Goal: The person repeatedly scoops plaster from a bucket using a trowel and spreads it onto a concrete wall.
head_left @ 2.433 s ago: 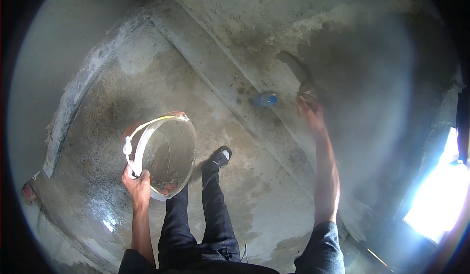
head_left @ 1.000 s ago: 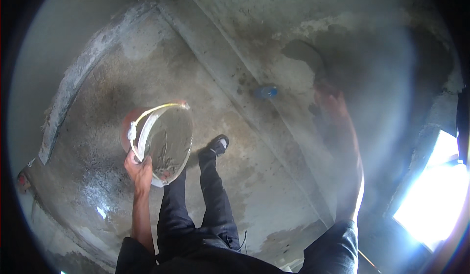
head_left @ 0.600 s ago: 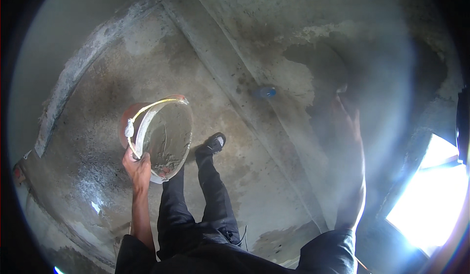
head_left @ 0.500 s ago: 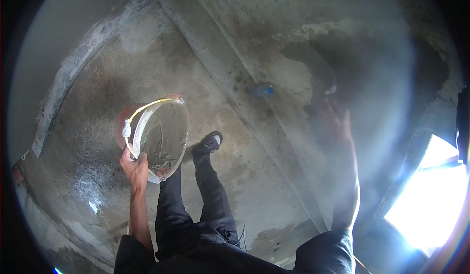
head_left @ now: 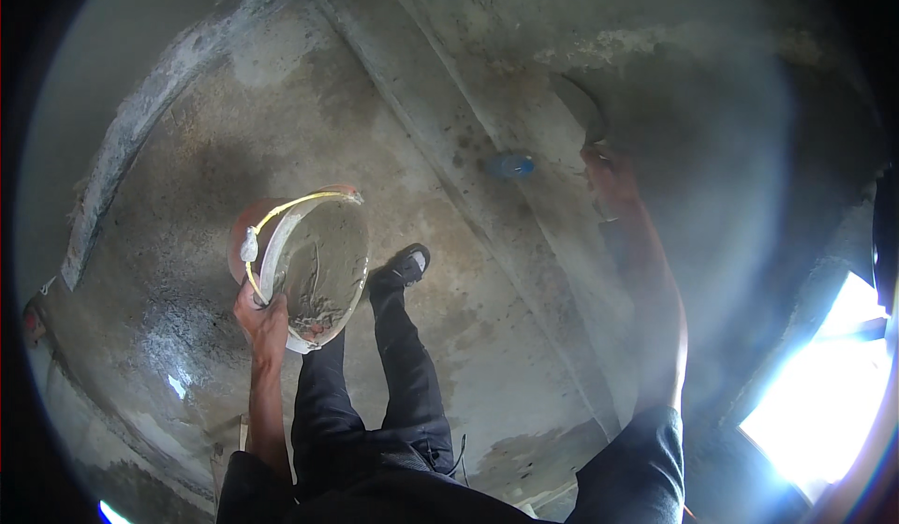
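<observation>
My left hand grips a tilted orange bucket by its near-left rim, beside the yellow cord-like handle. Grey wet mortar lies inside it. My right hand is closed on what looks like a trowel, its dark curved blade against the concrete surface at upper right, over a darker damp patch of mortar. Haze in the picture blurs that hand and forearm. A small blue object, too unclear to name, lies just left of my right hand, on a concrete strip.
My legs and a shoe stand on stained concrete floor. A rough raised edge runs along the left, a long step-like strip crosses diagonally. A bright opening is at lower right. A small red object sits at far left.
My right hand and trowel went rightward along the surface, then came back left and up since half a second ago. My left hand keeps hold of the bucket, slightly higher in view than at first.
</observation>
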A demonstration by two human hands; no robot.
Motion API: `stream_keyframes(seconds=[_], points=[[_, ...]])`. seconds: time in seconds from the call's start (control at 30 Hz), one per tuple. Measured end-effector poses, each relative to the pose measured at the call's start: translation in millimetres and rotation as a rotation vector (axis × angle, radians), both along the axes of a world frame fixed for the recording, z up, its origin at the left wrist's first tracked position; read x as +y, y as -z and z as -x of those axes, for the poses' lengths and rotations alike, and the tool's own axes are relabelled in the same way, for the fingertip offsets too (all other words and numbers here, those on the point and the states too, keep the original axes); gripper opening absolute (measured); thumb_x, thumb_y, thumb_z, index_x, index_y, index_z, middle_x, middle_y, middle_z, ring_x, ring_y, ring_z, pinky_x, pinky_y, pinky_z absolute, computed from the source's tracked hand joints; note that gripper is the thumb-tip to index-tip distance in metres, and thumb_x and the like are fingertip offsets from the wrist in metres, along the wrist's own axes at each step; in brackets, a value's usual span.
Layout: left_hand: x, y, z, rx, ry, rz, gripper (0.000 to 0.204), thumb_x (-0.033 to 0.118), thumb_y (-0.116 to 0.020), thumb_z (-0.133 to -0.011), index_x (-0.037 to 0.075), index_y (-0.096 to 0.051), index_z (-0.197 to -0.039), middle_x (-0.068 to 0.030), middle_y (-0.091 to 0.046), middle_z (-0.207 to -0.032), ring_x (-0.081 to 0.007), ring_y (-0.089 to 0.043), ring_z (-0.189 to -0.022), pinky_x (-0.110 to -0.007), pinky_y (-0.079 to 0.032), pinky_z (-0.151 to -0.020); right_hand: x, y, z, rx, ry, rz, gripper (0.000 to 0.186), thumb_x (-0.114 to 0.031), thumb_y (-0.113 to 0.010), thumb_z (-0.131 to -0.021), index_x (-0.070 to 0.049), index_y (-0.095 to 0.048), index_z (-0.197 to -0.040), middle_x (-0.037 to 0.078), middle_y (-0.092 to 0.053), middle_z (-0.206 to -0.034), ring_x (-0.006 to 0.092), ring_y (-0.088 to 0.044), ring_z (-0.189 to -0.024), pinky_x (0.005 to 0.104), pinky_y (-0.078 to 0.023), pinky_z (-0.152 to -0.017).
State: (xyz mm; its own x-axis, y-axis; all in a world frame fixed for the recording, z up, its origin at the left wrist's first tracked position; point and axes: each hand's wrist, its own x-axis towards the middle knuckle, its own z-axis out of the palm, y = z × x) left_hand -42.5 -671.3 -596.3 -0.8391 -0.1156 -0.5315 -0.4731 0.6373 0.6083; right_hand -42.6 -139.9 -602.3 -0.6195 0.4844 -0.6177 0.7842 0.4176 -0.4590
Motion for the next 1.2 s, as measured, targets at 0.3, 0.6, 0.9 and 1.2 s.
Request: stream_keyframes(seconds=[0.3,0.6,0.9,1.2], points=[[0,3,-1,0.079,0.025,0.000,0.023,-0.006,-0.059,-0.070,-0.009,-0.053,-0.092,-0.0149,-0.059,-0.081,-0.0190,-0.055,-0.076,-0.035,-0.045,-0.075,-22,-104,18,0.017,-0.015,-0.143,0.036,-0.033,-0.057,-0.089,0.000,-0.064,-0.101,0.004,-0.057,-0.071,0.0117,-0.052,-0.062,0.0299,-0.042,-0.055],[-1,4,-4,0.103,0.004,-0.005,0.022,-0.007,-0.056,-0.069,-0.009,-0.052,-0.091,-0.0140,-0.056,-0.079,-0.0169,-0.052,-0.075,-0.034,-0.045,-0.073,-43,-145,-30,0.156,0.030,-0.287,0.038,-0.037,-0.053,-0.092,-0.002,-0.062,-0.103,0.005,-0.055,-0.070,0.0118,-0.051,-0.057,0.0298,-0.041,-0.052],[-14,18,-7,0.032,-0.011,0.054,0.022,-0.007,-0.057,-0.069,-0.008,-0.053,-0.091,-0.0133,-0.056,-0.078,-0.0161,-0.052,-0.074,-0.033,-0.045,-0.072,-14,2,-45,0.169,-0.142,0.027,0.031,-0.030,-0.052,-0.094,-0.001,-0.061,-0.100,0.003,-0.054,-0.069,0.0107,-0.049,-0.056,0.0302,-0.041,-0.053],[-7,4,1,0.007,-0.043,0.031,0.024,-0.007,-0.057,-0.068,-0.008,-0.055,-0.092,-0.0141,-0.059,-0.081,-0.0180,-0.057,-0.076,-0.033,-0.046,-0.075,-6,-39,-18,0.146,0.117,0.131,0.032,-0.033,-0.053,-0.093,-0.003,-0.062,-0.089,-0.002,-0.050,-0.063,0.0090,-0.045,-0.054,0.0280,-0.036,-0.048]])
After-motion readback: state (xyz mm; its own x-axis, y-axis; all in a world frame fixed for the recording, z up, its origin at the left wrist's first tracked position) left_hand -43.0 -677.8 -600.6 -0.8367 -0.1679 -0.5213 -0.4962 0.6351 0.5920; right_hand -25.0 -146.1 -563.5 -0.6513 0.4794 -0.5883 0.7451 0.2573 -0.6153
